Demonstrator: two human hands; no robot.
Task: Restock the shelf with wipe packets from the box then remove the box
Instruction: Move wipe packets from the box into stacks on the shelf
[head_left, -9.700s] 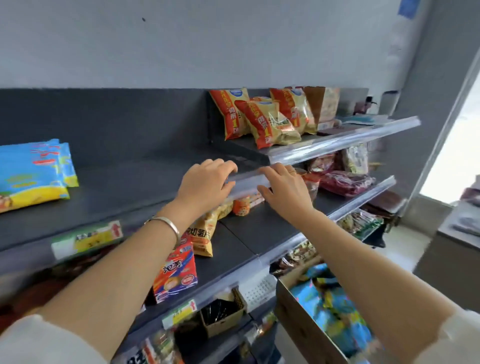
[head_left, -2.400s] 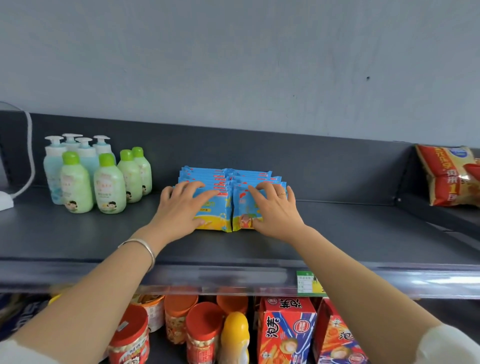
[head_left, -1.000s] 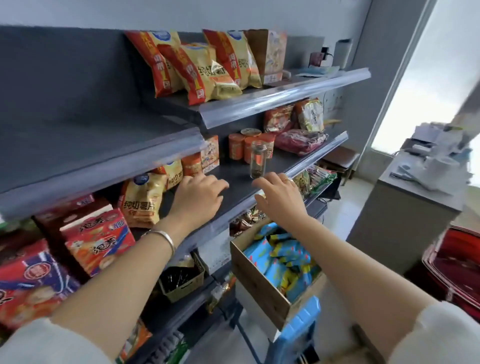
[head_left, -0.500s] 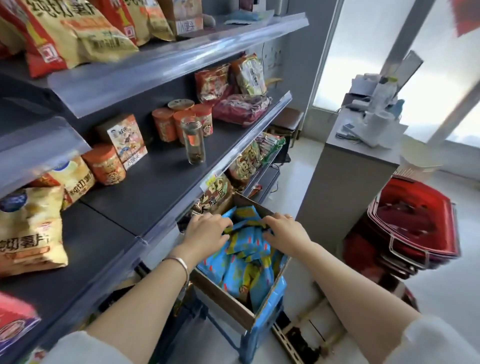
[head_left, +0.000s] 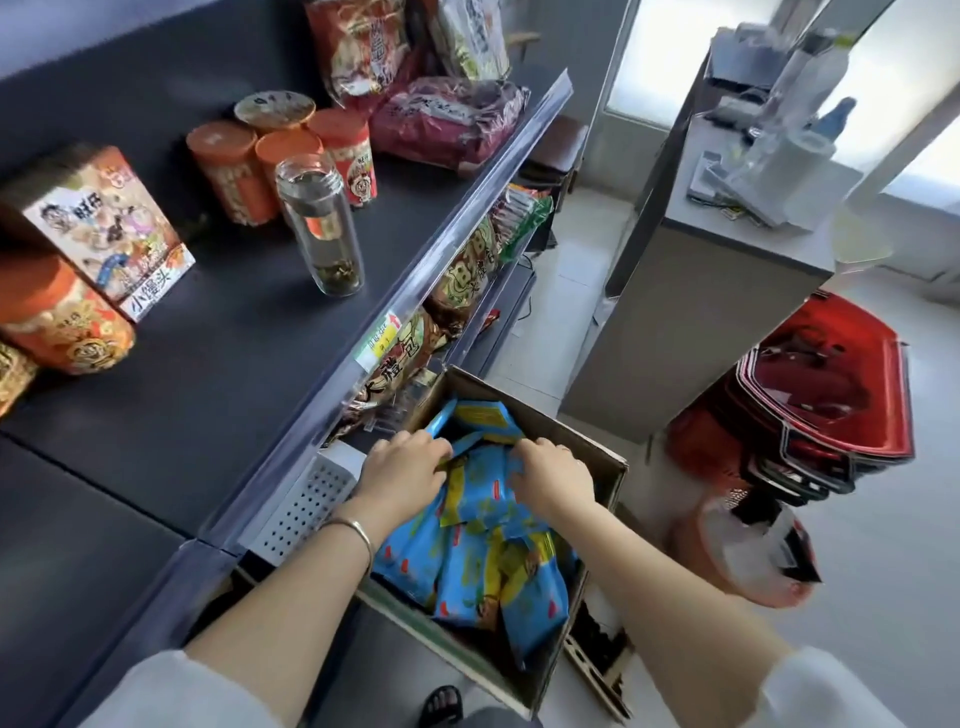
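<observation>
Deeper in the box (head_left: 550, 418) now, left hand (head_left: 405, 467) and right hand (head_left: 553, 478) each clutch wipe packets (head_left: 483, 571) beneath them

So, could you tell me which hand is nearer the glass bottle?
Left. The left hand is among the packets at the shelf side of the box, below the bottle; the right hand is farther out.

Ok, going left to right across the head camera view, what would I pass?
Printed snack box → glass jar → left hand → right hand, both hands gripping wipe packets in the cardboard box → grey counter → red baskets.
</observation>
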